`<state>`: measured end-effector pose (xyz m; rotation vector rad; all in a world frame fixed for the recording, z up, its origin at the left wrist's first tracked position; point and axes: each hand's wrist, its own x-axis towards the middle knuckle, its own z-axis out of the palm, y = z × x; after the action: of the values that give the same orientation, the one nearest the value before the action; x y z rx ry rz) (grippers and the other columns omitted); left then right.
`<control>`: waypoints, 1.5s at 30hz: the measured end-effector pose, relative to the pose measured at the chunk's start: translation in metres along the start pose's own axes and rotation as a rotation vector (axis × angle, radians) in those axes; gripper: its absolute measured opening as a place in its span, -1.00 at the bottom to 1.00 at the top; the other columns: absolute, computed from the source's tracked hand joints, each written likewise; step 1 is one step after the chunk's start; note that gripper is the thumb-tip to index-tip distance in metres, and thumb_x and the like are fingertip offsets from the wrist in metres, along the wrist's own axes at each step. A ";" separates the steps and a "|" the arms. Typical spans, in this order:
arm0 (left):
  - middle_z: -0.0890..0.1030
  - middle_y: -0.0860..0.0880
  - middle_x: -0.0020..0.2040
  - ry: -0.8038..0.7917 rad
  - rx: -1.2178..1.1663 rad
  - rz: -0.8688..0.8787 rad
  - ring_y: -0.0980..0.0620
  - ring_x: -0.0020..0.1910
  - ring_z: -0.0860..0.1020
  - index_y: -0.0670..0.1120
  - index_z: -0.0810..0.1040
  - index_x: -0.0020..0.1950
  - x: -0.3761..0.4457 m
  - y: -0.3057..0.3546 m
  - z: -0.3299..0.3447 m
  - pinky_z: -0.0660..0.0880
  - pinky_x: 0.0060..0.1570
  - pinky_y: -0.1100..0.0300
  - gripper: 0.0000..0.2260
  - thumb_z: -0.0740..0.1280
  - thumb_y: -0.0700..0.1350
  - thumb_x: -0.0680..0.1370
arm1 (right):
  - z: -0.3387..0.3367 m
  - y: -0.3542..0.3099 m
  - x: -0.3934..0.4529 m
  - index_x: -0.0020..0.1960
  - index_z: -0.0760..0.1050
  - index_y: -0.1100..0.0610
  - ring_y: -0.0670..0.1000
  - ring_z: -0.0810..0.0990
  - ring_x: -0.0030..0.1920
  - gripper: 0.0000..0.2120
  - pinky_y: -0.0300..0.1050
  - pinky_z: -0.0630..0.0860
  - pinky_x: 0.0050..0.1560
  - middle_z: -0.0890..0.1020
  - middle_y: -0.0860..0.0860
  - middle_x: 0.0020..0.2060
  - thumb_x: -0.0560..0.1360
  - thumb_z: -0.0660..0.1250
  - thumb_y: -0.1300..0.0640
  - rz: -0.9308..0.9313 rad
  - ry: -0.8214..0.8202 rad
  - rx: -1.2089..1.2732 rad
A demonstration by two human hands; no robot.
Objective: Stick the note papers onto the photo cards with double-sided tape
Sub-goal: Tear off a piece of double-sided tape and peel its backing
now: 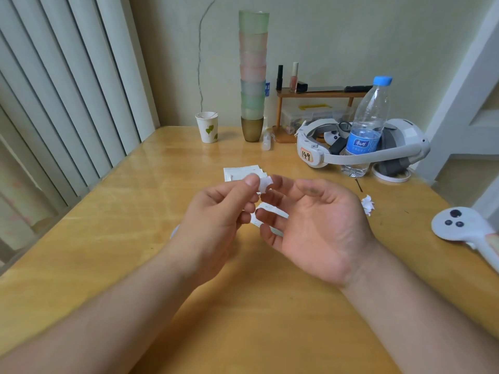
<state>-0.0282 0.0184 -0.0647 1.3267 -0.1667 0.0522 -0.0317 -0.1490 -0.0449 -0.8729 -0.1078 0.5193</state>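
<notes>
Where the yellow wooden table (113, 238) runs to the far wall, it fills most of the view, glossy and bare in the near half, with pale vertical blinds (67, 90) down the left side and a cream wall (337, 36) with a thin crack behind.

Both hands are raised over the middle of the table. The left hand (216, 220) has its thumb and forefinger pressed together on a small white scrap of tape backing (264, 184); its other fingers are curled. The right hand (316, 225) is palm up with fingers loosely bent, its fingertips at the same scrap; whether they actually pinch it I cannot tell. Under the fingers, white note papers (270, 211) lie on the table, partly hidden. Just beyond the hands a small stack of white cards (240, 172) lies flat. A crumpled white scrap (367, 204) sits to the right of the right hand.

At the far edge stand a paper cup (207, 127) printed with green leaves and a tall stack of pastel cups (253, 76). To the right lies a white headset (364, 147) with a sticker reading "149". A clear water bottle (367, 128) with a blue cap stands in front of it; its blue label carries writing too small to read. A small wooden shelf (318, 94) behind holds cosmetics. A white controller (464, 228) lies at the right edge.
</notes>
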 end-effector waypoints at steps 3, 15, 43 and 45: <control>0.43 -0.05 -0.29 0.069 -0.016 -0.008 0.03 -0.26 0.36 -0.06 0.77 -0.14 -0.001 0.001 0.001 0.40 -0.11 0.20 -0.80 0.56 0.05 0.40 | -0.001 0.002 0.001 0.05 0.70 0.09 0.09 0.54 0.00 -0.67 -0.07 0.47 -0.03 0.58 0.03 0.02 0.39 0.31 0.01 -0.020 0.025 -0.047; 0.57 0.22 -0.36 0.151 0.330 0.147 0.24 -0.40 0.43 0.01 0.74 -0.17 -0.006 -0.009 0.006 0.33 -0.38 0.44 -0.85 0.46 -0.09 0.60 | -0.009 0.012 0.008 0.01 0.70 -0.19 0.04 0.66 -0.08 -0.83 0.17 0.65 0.06 0.70 -0.13 -0.08 0.48 0.40 -0.18 -0.530 0.400 -0.969; 0.34 -0.04 -0.36 -0.147 -0.192 -0.327 0.01 -0.38 0.26 -0.14 0.75 0.08 -0.006 0.002 0.003 0.28 -0.28 0.13 -0.39 0.07 0.28 0.68 | -0.018 0.007 0.011 -0.11 0.71 0.01 -0.08 0.67 -0.23 -0.89 -0.12 0.63 -0.08 0.73 -0.07 -0.28 0.45 0.58 0.02 -0.496 0.378 -0.921; 0.30 -0.02 -0.38 -0.202 -0.366 -0.460 0.03 -0.41 0.23 -0.22 0.70 0.22 -0.006 0.007 0.002 0.27 -0.35 0.17 -0.31 0.05 0.32 0.67 | -0.021 0.007 0.011 -0.11 0.72 -0.05 -0.11 0.66 -0.23 -0.86 -0.23 0.59 -0.12 0.71 -0.15 -0.28 0.42 0.57 -0.09 -0.634 0.445 -1.128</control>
<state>-0.0349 0.0181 -0.0583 0.9753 -0.0346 -0.4823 -0.0183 -0.1547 -0.0657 -1.9336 -0.2675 -0.4173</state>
